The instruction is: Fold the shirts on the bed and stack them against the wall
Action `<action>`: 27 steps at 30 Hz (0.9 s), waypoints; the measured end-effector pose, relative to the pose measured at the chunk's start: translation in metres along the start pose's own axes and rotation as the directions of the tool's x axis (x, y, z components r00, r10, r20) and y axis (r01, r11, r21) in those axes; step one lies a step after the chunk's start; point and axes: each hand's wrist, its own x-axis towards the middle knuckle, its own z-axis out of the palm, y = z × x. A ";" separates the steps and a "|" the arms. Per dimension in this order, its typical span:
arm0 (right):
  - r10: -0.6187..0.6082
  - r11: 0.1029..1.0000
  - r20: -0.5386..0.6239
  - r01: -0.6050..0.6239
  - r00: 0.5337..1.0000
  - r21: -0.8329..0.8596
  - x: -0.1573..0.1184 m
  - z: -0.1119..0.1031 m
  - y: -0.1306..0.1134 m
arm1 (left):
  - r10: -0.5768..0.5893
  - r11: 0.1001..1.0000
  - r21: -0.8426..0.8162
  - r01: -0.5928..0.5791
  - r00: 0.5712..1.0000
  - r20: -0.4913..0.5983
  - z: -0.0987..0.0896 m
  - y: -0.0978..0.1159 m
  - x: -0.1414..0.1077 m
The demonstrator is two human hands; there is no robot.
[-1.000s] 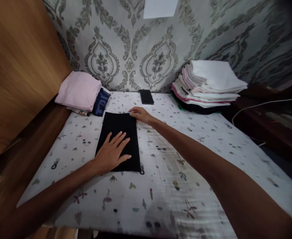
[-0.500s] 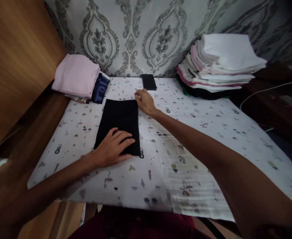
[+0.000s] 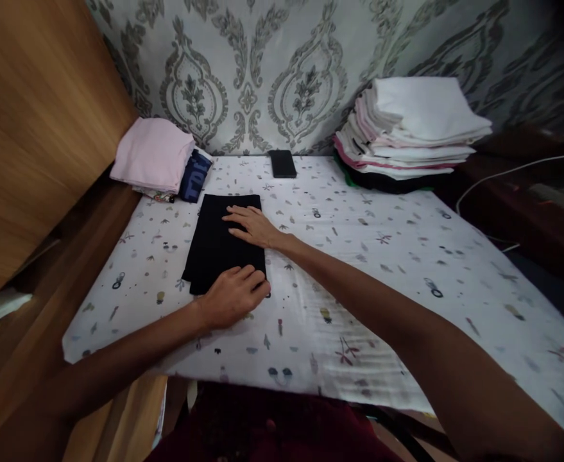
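A folded black garment [image 3: 214, 240] lies flat on the patterned cloth, its near left corner showing two layers slightly out of line. My right hand [image 3: 255, 228] rests on its upper right part, fingers stretched out and spread. At the near right corner is my left hand [image 3: 236, 295], its fingers curled down and closed on the garment's edge. That corner is mostly hidden under the fingers. What kind of garment it is, I cannot tell.
Behind stands a black phone-like slab [image 3: 282, 164] near the wall. A tall stack of folded clothes [image 3: 416, 122] is at the back right, a smaller pink-topped pile [image 3: 151, 154] with a navy folded cloth [image 3: 196, 176] at the back left. A wooden panel [image 3: 45, 96] borders the left side.
My right hand has moved from the far right corner onto the garment and flattened. My left hand has slid to the near right corner and curled its fingers. The view has shifted slightly.
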 end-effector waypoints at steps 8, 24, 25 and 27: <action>-0.041 0.999 -0.040 0.041 0.998 0.002 -0.003 0.000 -0.002 | -0.098 0.983 -0.155 0.096 0.995 -0.004 -0.013 -0.012 -0.011; 0.234 0.972 -0.357 -0.221 0.904 0.080 -0.037 0.003 -0.007 | -0.475 0.855 -0.278 0.439 0.876 -0.078 -0.012 -0.077 -0.024; 0.257 0.966 -0.343 -0.242 0.904 0.085 -0.041 0.001 0.001 | -0.420 0.885 -0.250 0.393 0.905 -0.063 -0.010 -0.062 -0.019; 0.266 0.964 -0.297 -0.256 0.917 0.073 -0.044 -0.005 0.016 | -0.324 0.932 -0.185 0.312 0.945 -0.039 -0.004 -0.030 -0.013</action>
